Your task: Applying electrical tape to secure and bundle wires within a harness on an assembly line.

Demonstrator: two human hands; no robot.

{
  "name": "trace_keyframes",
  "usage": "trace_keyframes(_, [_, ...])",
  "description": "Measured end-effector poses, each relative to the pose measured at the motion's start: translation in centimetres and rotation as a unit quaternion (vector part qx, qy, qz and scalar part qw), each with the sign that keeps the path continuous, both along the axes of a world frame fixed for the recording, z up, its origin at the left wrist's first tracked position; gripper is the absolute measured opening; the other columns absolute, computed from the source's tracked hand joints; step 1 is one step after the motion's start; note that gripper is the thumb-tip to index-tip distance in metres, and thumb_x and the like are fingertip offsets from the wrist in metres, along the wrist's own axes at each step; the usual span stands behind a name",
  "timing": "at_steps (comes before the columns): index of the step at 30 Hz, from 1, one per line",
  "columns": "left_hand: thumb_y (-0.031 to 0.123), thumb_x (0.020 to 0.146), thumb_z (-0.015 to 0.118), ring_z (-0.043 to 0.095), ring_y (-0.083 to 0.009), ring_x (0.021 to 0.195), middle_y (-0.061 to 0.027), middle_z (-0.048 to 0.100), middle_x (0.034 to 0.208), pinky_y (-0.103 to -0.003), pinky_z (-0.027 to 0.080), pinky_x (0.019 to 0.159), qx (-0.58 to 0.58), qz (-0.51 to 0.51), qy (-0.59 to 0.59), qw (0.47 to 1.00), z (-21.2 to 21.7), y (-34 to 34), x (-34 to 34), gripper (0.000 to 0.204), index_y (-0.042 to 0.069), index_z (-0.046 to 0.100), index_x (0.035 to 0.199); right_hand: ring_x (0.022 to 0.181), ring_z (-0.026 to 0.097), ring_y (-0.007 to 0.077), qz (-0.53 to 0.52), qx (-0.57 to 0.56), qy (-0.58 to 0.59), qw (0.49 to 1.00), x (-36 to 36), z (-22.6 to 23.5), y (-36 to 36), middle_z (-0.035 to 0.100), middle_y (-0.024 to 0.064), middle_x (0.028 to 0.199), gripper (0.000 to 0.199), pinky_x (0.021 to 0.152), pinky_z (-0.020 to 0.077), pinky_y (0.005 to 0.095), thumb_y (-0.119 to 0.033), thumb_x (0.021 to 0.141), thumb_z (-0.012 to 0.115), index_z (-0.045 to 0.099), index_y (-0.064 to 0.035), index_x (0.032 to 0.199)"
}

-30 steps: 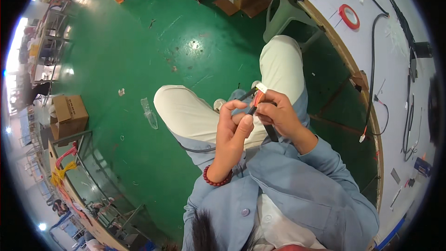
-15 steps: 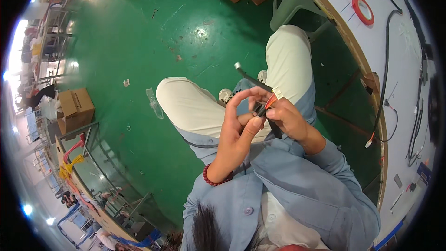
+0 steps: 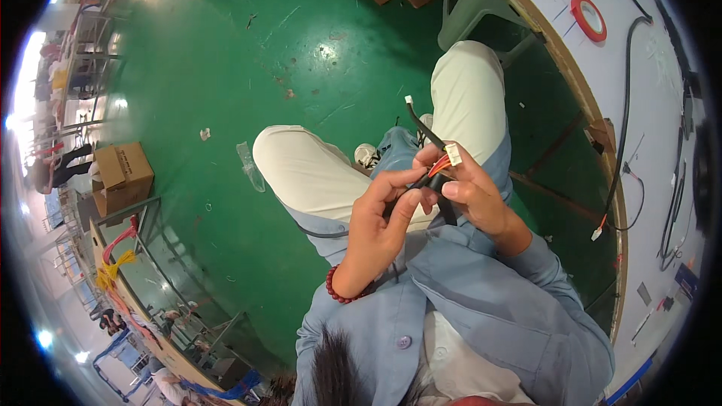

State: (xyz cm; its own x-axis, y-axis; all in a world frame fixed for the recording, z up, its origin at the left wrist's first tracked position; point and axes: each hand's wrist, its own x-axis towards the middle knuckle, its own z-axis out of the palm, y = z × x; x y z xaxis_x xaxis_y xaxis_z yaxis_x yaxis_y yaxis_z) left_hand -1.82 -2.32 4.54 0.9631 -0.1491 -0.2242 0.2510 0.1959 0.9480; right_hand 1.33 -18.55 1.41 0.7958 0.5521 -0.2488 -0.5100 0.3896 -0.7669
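Above my lap, both hands hold a black cable harness (image 3: pixel 426 129). My left hand (image 3: pixel 377 219), with a red bead bracelet at its wrist, pinches the black sleeve between thumb and fingers. My right hand (image 3: pixel 480 203) is closed around the harness just beside it. Red and orange wires (image 3: pixel 438 166) come out of the sleeve and run into a white connector (image 3: pixel 453 155) at my right fingers. One black branch sticks up past my hands and ends in a small white plug (image 3: pixel 409 100). More black cable trails left across my thigh. What lies between my fingertips is partly hidden.
To the right stands a white worktable (image 3: pixel 560 53) with a wooden edge, bearing a red tape roll (image 3: pixel 588 18) and several black cables (image 3: pixel 628 98). A pale green stool (image 3: pixel 477 15) is near its far end. A cardboard box (image 3: pixel 122 177) sits on the green floor at left.
The white connector has turned and shows more fully beside my right fingers. The branch with the small plug has swung right and upward. My left fingers have closed in on the sleeve.
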Motion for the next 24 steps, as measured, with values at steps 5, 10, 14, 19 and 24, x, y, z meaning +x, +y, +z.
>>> trace_keyframes(5, [0.0, 0.089, 0.055, 0.056, -0.0066, 0.07, -0.0065, 0.063, 0.08, -0.021, 0.044, 0.061, 0.12, 0.076, -0.082, 0.986, -0.5, -0.8, -0.3, 0.018, -0.003, 0.057, 0.106, 0.074, 0.057, 0.0171, -0.042, -0.047, -0.023, 0.998, -0.9, 0.3, 0.1, 0.05, 0.0163, 0.103, 0.034, 0.071, 0.0499, 0.0327, -0.018, 0.081, 0.052, 0.046, 0.0023, 0.108])
trace_keyframes(10, [-0.004, 0.082, 0.06, 0.053, -0.0073, 0.053, -0.0054, 0.062, 0.072, -0.022, 0.039, 0.046, 0.359, 0.116, -0.238, 0.895, -2.1, -0.9, 0.2, 0.014, 0.0, 0.062, 0.096, 0.074, 0.059, 0.0178, -0.069, -0.071, -0.067, 0.993, -2.4, 0.6, -0.1, 0.052, 0.0148, 0.102, 0.023, 0.073, 0.0499, 0.0312, -0.019, 0.088, 0.052, 0.054, 0.0034, 0.094])
trace_keyframes(14, [0.001, 0.079, 0.063, 0.054, -0.0188, 0.049, -0.009, 0.061, 0.068, -0.029, 0.04, 0.044, 0.431, 0.099, -0.229, 0.867, -2.1, -1.3, 0.5, 0.014, 0.004, 0.062, 0.093, 0.082, 0.059, 0.017, -0.081, -0.094, -0.078, 0.989, -2.0, 2.6, -0.5, 0.053, 0.0125, 0.104, 0.028, 0.079, 0.0478, 0.0296, -0.023, 0.093, 0.049, 0.053, 0.004, 0.099])
trace_keyframes(19, [0.005, 0.08, 0.063, 0.058, -0.0263, 0.052, -0.0124, 0.061, 0.068, -0.033, 0.042, 0.045, 0.452, 0.052, -0.239, 0.858, -2.7, -1.2, 0.0, 0.01, 0.005, 0.062, 0.09, 0.087, 0.056, 0.0158, -0.097, -0.055, -0.077, 0.991, 0.1, 5.1, -0.1, 0.054, 0.0125, 0.1, 0.031, 0.083, 0.0446, 0.0289, -0.019, 0.092, 0.05, 0.045, 0.0032, 0.113])
trace_keyframes(24, [0.007, 0.086, 0.059, 0.046, -0.0124, 0.05, -0.0059, 0.055, 0.062, -0.026, 0.034, 0.045, 0.28, 0.099, -0.111, 0.948, -1.2, -0.1, 0.2, 0.009, -0.001, 0.061, 0.085, 0.087, 0.055, 0.0172, 0.008, -0.068, -0.136, 0.988, -1.2, 1.4, -3.0, 0.055, 0.0125, 0.097, 0.016, 0.082, 0.0435, 0.031, -0.008, 0.085, 0.053, 0.053, 0.0027, 0.097])
